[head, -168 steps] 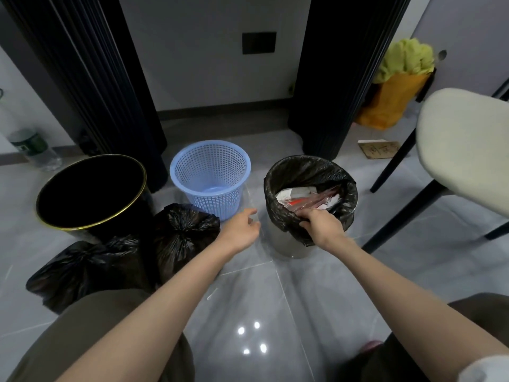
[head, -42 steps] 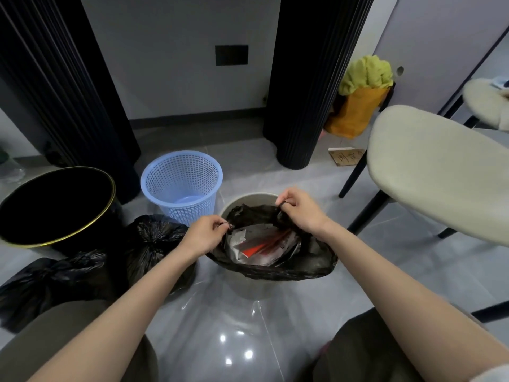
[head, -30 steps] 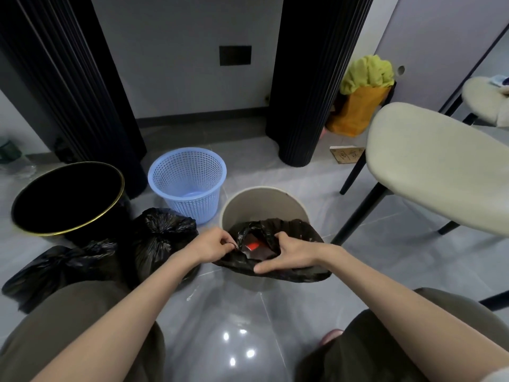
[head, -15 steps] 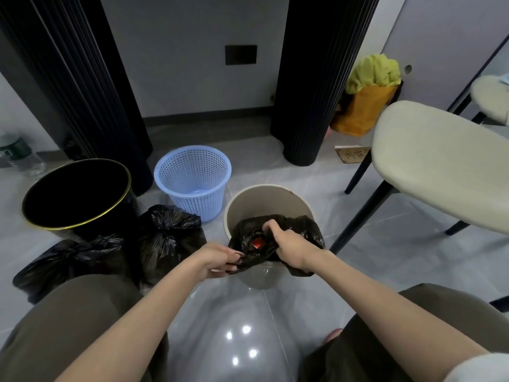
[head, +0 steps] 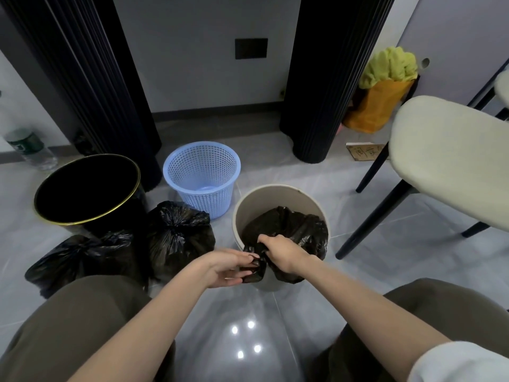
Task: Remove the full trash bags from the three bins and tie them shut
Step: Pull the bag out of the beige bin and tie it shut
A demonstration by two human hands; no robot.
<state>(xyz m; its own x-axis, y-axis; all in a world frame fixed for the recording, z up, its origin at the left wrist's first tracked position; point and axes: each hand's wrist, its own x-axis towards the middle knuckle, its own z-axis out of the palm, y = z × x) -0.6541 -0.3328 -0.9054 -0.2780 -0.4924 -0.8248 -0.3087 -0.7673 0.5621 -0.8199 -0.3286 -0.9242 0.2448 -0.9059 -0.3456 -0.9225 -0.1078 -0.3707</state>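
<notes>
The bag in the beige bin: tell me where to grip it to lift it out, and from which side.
Grip the bag by its gathered neck at the near rim of the beige bin, where the left hand and right hand already pinch it. Come from above on the near side: the bin's walls enclose the body, and only the bunched neck offers a narrow handle.

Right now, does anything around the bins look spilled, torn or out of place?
Nothing stands out. No spill shows on the floor. Two tied black bags sit beside the black bin and blue basket. Both hands, left hand and right hand, pinch the third bag, still in the beige bin.
</notes>
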